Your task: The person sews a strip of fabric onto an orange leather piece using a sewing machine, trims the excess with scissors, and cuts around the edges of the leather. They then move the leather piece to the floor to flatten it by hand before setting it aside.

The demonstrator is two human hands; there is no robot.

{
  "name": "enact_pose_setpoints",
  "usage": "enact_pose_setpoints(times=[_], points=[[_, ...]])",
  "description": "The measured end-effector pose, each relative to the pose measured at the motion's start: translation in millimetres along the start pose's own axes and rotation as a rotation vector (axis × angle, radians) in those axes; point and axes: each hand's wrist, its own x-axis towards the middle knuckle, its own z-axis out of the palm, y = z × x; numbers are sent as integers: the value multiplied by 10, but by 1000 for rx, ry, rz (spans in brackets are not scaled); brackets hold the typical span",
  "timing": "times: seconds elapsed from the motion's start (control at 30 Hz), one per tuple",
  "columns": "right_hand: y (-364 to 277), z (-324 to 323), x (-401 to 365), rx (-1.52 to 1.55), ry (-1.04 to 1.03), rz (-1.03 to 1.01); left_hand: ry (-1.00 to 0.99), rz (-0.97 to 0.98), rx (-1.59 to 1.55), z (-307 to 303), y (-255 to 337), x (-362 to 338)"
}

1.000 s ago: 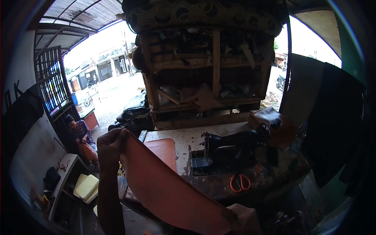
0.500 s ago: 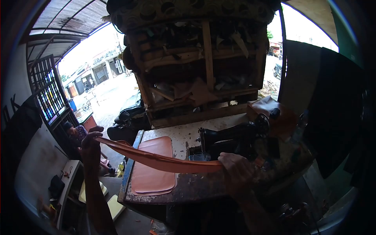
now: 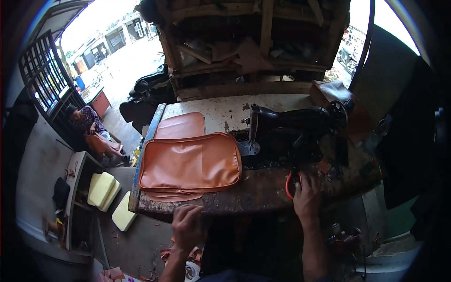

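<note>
The orange cover [image 3: 190, 162] is lying flat on the counter [image 3: 253, 192] now, on the left part, close to the near edge. A moment ago both hands were holding it up in the air by its ends. Now no hand is touching it, so the putting down is done.

It is lying on top of other orange pieces [image 3: 181, 126]. One is sticking out behind it, and thin edges are peeking out in front. Its right side is lying just beside the foot of the black sewing machine [image 3: 291, 124].

The left hand [image 3: 188, 225] is hanging just in front of the near edge of the counter, below the cover. Its fingers are curling loosely and it is holding nothing.

The right hand [image 3: 306, 197] is reaching up to the scissors [image 3: 291, 181] with orange handles, in front of the machine. Its fingertips are touching the handles, but I cannot tell if they are gripping them.

A person [image 3: 87, 120] is sitting far off to the left, and yellow foam pads [image 3: 105, 188] are lying on the floor below the counter's left end.
</note>
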Motion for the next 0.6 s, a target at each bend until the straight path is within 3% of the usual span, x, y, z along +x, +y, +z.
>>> enact_pose_setpoints(times=[0.1, 0.27, 0.33, 0.4, 0.47, 0.6], points=[[123, 15, 161, -279, -184, 94, -83, 110, -162, 538, 281, 393], [73, 93, -3, -255, -76, 60, -133, 79, 73, 1135, 86, 714], [0, 29, -10, -265, -65, 52, -195, 81, 120, 1012, 42, 710], [-54, -40, 45, -247, -215, 157, -287, -65, -60, 628, 102, 598], [-42, 1, 85, -189, -212, 148, -283, -30, -90, 403, 86, 453], [-125, 76, 200, -184, -221, 235, -170, -229, -262, 194, 33, 372]])
